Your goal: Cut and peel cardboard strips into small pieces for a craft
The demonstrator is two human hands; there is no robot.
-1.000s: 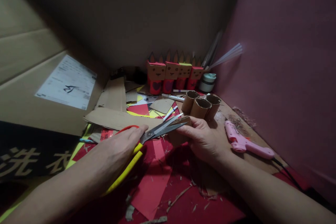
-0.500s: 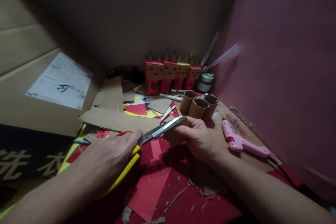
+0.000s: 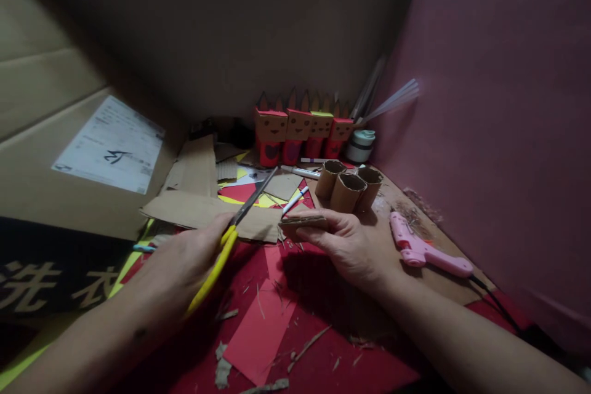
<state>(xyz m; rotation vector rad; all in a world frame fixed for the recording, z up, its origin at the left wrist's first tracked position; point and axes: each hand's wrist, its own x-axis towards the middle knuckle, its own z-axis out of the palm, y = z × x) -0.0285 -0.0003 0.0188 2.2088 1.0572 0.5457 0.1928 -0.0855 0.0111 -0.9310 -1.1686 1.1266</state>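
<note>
Left hand [image 3: 191,261] grips scissors [image 3: 231,233]; right hand [image 3: 354,249] pinches cardboard [image 3: 295,225].

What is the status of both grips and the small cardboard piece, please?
Left grip holding scissors. Right grip pinching small cardboard piece. Blades apart from piece, over long cardboard strip. Loose scraps on red surface.
</note>
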